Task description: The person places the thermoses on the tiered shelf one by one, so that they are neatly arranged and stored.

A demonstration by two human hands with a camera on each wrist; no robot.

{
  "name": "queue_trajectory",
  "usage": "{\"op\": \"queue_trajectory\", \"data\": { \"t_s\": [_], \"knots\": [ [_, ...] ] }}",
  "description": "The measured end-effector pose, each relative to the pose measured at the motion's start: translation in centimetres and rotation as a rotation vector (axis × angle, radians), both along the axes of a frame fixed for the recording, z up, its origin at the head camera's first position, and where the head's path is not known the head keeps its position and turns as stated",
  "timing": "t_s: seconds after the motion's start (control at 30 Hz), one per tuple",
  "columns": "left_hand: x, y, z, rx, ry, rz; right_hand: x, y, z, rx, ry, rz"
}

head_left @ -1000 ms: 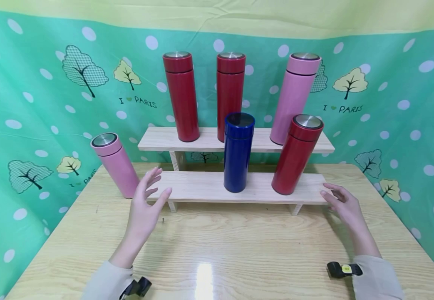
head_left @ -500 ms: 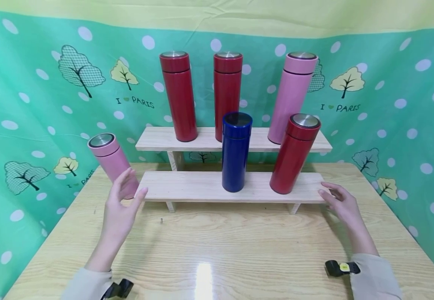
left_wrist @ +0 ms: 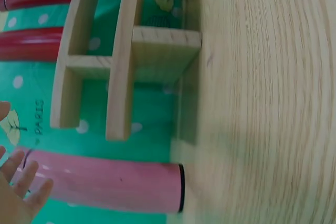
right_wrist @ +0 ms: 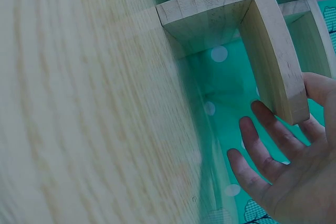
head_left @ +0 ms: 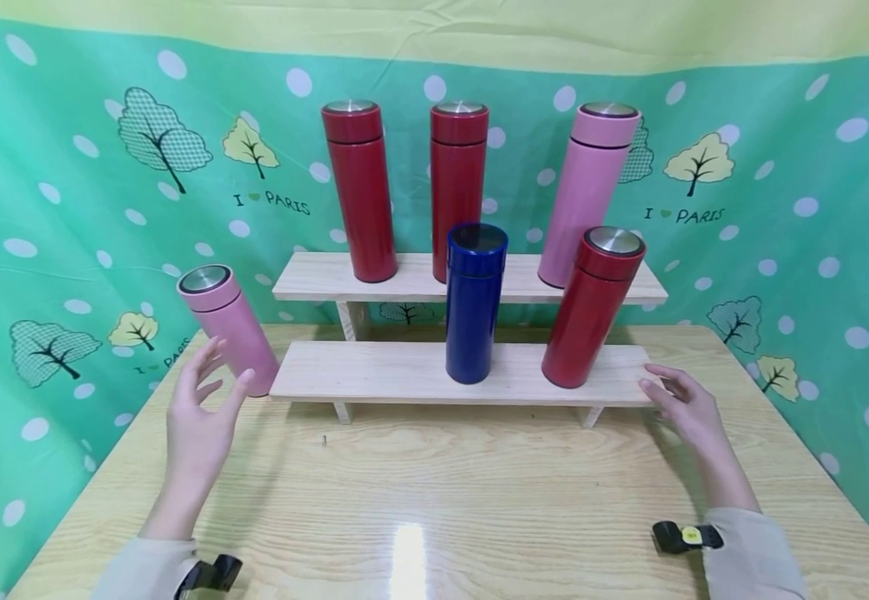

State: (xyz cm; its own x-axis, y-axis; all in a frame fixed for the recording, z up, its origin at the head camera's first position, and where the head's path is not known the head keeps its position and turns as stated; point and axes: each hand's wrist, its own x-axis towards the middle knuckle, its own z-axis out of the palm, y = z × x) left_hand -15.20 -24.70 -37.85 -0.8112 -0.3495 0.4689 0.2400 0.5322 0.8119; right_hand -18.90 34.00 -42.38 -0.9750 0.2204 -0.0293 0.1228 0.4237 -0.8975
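Observation:
In the head view a pink thermos [head_left: 237, 333] stands on the table left of a two-tier wooden shelf. My left hand [head_left: 197, 421] is just in front of it, thumb and fingers spread apart. The left wrist view has the fingers [left_wrist: 23, 182] overlapping the upper part of the pink thermos [left_wrist: 121, 184]. At the right end of the lower shelf board [head_left: 374, 371] is my right hand [head_left: 689, 408]. In the right wrist view its fingers [right_wrist: 262, 156] are spread loosely around the board's end [right_wrist: 294, 106]. A blue thermos [head_left: 474, 317] and a red thermos [head_left: 591, 317] stand on that board.
The upper board [head_left: 412, 287] bears two red thermoses, one at the left [head_left: 362, 200] and one mid-board [head_left: 460, 183], plus a pink thermos [head_left: 584, 200] at the right. Behind hangs a green dotted cloth [head_left: 44, 250]. The wooden tabletop [head_left: 494, 475] extends in front.
My left hand has moved left, from the lower board's left end to the pink thermos on the table. The right hand has stayed at the board's right end.

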Motion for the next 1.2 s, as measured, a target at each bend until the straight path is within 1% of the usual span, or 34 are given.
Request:
{"op": "queue_trajectory", "data": {
  "t_s": [0.37,0.7,0.9,1.1,1.2],
  "knots": [
    [-0.9,-2.5,-0.9,0.062,-0.045,0.057,0.1,-0.1,0.0,-0.007,0.010,0.002],
    [-2.2,-4.0,-1.6,0.101,-0.079,0.041,0.1,0.0,-0.1,-0.004,0.007,0.001],
    [-3.2,-4.6,-1.7,0.138,-0.107,0.034,0.1,0.1,-0.1,-0.018,0.014,0.005],
    [-4.3,-5.0,-2.0,0.156,-0.143,0.026,0.0,0.0,0.0,-0.020,0.009,0.006],
    [-4.9,-5.2,-2.2,0.162,-0.149,0.020,0.0,0.1,0.0,-0.021,0.007,0.006]
  ]
}}
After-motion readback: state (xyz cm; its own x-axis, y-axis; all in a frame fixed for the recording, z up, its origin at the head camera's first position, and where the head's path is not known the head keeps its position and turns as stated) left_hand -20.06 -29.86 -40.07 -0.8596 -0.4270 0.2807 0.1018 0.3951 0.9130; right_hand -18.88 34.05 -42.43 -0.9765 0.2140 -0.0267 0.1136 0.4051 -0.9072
